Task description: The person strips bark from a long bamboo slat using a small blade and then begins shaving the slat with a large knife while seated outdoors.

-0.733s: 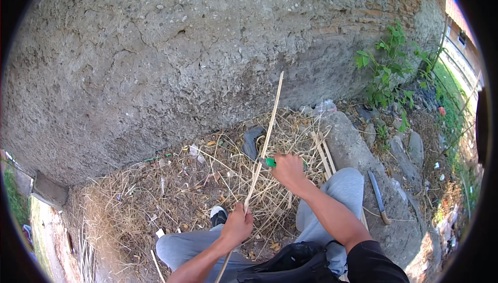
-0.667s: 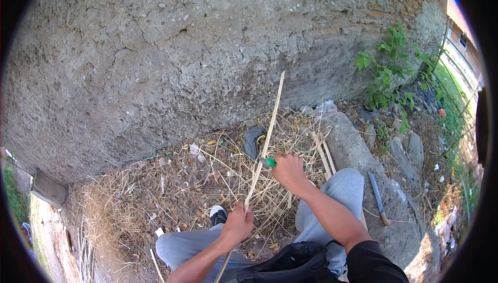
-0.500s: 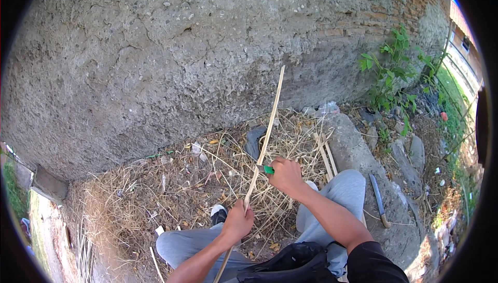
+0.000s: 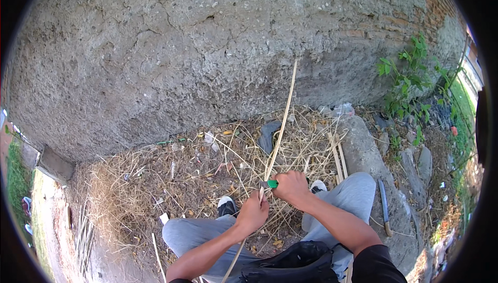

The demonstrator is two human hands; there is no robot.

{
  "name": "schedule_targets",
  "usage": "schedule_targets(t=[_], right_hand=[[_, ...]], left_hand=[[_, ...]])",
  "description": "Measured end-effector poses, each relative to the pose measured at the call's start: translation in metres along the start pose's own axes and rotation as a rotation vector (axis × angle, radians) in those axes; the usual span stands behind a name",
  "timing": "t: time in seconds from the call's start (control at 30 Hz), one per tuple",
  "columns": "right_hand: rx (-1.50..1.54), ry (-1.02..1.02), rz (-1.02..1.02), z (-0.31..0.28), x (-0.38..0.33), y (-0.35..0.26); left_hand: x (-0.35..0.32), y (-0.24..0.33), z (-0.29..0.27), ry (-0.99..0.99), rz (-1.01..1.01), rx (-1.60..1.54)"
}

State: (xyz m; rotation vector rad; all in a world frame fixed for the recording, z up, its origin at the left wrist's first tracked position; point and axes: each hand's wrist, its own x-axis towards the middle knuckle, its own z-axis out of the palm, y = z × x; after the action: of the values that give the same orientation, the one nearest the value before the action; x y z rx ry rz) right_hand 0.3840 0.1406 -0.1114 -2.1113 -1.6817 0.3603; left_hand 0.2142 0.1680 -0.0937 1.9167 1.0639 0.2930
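Rough plastered wall [image 4: 207,49] rises ahead of you, with dry straw [image 4: 171,179] littering the ground at its foot. You sit with your knees apart, and the long thin cane [image 4: 282,122] runs from between them up and away, its far tip leaning on the wall. Your left hand [image 4: 252,211] grips the cane low down. Your right hand [image 4: 292,187], just above and touching it, is clenched on a green-handled knife [image 4: 270,184] set against the cane.

A pale, dry, matt cane strip [image 4: 280,130], a green plastic-looking knife handle [image 4: 271,184], rough cracked plaster wall [image 4: 181,60]
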Motion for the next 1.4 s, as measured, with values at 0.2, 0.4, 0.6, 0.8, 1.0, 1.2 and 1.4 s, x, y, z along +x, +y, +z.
schedule_targets(t=[0.2,0.4,0.6,0.8,1.0,1.2,1.4], right_hand=[[-0.092,0.037,-0.026,0.016,0.006,0.002],[-0.090,0.025,0.041,0.014,0.014,0.006],[-0.061,0.057,0.149,0.017,0.036,0.031],[-0.105,0.071,0.171,0.015,0.043,0.042],[-0.111,0.068,0.256,0.017,0.059,0.061],[-0.159,0.136,0.333,0.015,0.065,0.088],[-0.139,0.133,0.439,0.022,0.056,0.102]], left_hand=[[-0.005,-0.001,0.007,0.020,-0.042,0.148],[-0.004,-0.001,0.006,-0.006,-0.048,0.219],[-0.012,0.007,0.008,-0.028,-0.011,0.291],[-0.019,0.001,0.005,-0.067,-0.079,0.239],[-0.034,0.006,-0.002,-0.174,-0.091,0.252],[-0.060,-0.001,-0.010,-0.275,-0.101,0.247],[-0.127,-0.002,-0.049,-0.383,-0.120,0.311]])
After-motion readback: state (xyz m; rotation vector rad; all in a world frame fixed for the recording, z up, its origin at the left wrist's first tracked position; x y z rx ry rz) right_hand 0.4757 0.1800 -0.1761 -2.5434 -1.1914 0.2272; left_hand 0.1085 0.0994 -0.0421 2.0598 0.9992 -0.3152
